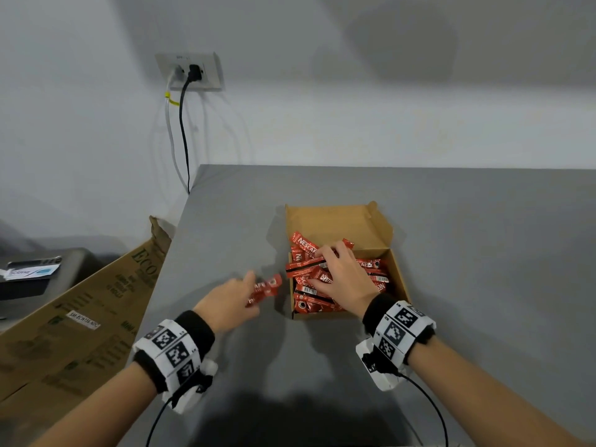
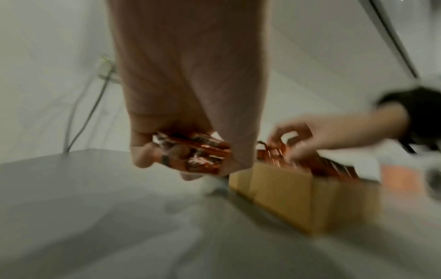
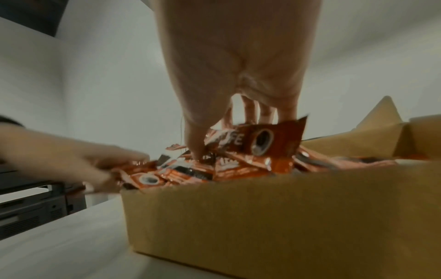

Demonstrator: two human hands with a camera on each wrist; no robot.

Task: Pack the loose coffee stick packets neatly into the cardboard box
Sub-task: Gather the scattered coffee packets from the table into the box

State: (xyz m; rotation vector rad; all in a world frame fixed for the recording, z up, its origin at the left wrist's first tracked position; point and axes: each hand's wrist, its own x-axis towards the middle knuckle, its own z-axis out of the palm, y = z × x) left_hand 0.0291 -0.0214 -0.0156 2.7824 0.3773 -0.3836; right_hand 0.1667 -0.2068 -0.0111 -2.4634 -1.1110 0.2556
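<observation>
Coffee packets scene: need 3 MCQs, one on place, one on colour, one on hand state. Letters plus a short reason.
1. Where is the left hand?
A. inside the cardboard box
B. beside the cardboard box, over the table
C. on the wall outlet

2. What colour are the coffee stick packets?
A. red
B. blue
C. green

3. What is the right hand doing?
A. hanging idle off the table
B. gripping the box flap
C. fingers down among the packets in the box

Answers: B, the head view shows it left of the box, holding packets; A, red wrappers in all views; C, the right wrist view shows fingertips in the pile.
</observation>
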